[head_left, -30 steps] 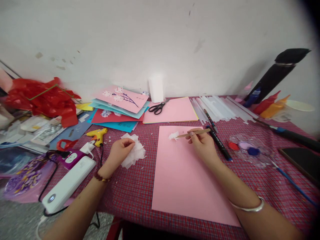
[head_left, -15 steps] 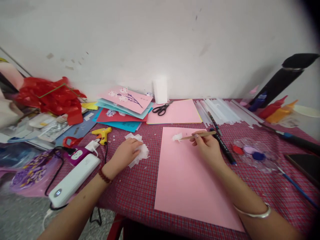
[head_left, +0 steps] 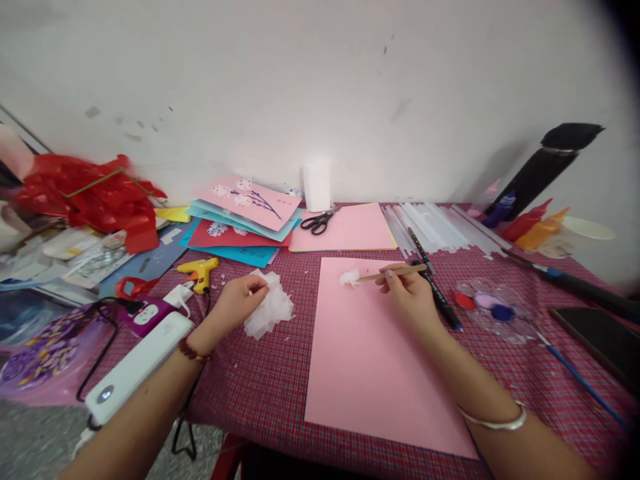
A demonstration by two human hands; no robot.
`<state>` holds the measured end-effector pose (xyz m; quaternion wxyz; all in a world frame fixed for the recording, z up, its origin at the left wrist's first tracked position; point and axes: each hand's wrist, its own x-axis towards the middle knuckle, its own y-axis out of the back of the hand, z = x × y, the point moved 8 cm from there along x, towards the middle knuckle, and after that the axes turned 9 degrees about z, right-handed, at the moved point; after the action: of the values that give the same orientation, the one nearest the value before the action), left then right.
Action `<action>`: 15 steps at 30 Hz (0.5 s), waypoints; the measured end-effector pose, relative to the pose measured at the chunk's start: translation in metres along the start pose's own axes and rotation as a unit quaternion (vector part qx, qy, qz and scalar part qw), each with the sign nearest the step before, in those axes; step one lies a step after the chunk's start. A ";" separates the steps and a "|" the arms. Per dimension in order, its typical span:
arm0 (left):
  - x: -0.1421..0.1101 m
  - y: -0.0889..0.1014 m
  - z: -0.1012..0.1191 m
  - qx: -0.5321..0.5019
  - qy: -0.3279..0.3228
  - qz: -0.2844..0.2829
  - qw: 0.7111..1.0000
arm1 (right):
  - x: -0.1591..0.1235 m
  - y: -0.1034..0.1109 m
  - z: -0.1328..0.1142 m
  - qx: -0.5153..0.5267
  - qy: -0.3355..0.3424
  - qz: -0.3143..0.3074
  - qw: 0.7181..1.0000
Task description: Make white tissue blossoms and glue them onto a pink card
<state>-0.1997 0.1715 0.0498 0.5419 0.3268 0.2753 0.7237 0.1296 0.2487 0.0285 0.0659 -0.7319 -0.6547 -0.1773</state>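
Observation:
My right hand (head_left: 411, 300) grips a flat wooden craft stick (head_left: 369, 276). The stick's tip meets a small crumpled white paper tuft (head_left: 349, 277) near the top of a pink paper sheet (head_left: 365, 367). Left of that sheet lies a loose pile of thin white paper squares (head_left: 275, 308). Over the left edge of the pile is my left hand (head_left: 235, 303), its thumb and fingers pinched together. Whatever they may hold is too small to make out.
Behind are scissors (head_left: 317, 223) on stacked paper and several flower cards (head_left: 255, 203). A yellow glue gun (head_left: 200, 272) and white power bank (head_left: 137, 367) stand left. Markers (head_left: 441, 300), a paint palette (head_left: 493, 319), glue sticks (head_left: 440, 223) and a paintbrush (head_left: 580, 373) lie right.
My left hand reached flat over the white squares half a second ago, then drew back left with fingers pinched. My right hand keeps the stick at the tuft. The camera view shifted slightly.

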 end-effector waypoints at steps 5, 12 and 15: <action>-0.024 -0.010 0.006 -0.250 0.174 -0.055 0.951 | -0.007 -0.007 -0.007 0.112 -0.040 -0.008 0.993; -0.042 -0.079 0.052 -0.362 0.202 -0.164 0.895 | -0.044 -0.051 -0.033 0.203 -0.105 -0.124 0.966; -0.041 -0.102 0.071 -0.361 0.177 -0.202 0.893 | -0.053 -0.063 -0.034 0.212 -0.127 -0.143 0.958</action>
<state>-0.0756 0.1619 0.0111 0.6994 -0.0875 0.1461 0.6941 0.0575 0.1960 0.0334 0.1099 -0.6161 -0.7783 0.0519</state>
